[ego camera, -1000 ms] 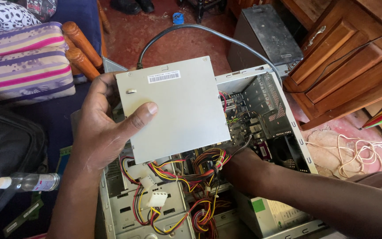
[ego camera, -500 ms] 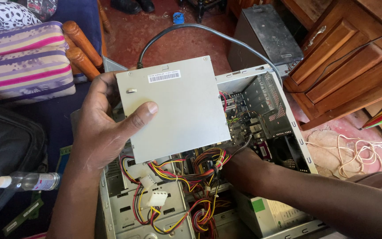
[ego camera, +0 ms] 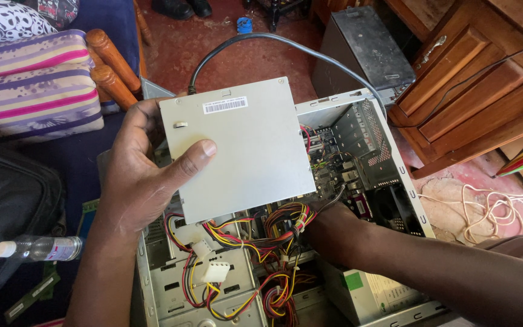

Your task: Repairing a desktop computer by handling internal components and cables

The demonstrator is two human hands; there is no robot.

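Left hand (ego camera: 143, 175) grips grey power supply (ego camera: 243, 145)

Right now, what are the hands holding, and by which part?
The left hand holds the grey power supply box by its left edge, thumb on top. The right hand is hidden beneath it inside the open computer case; its grip cannot be told.

The right hand (ego camera: 325, 221) disappears under the grey power supply box (ego camera: 240, 151), so its fingers and grip cannot be told, while the open computer case (ego camera: 394, 151) is cut off by the bottom edge.
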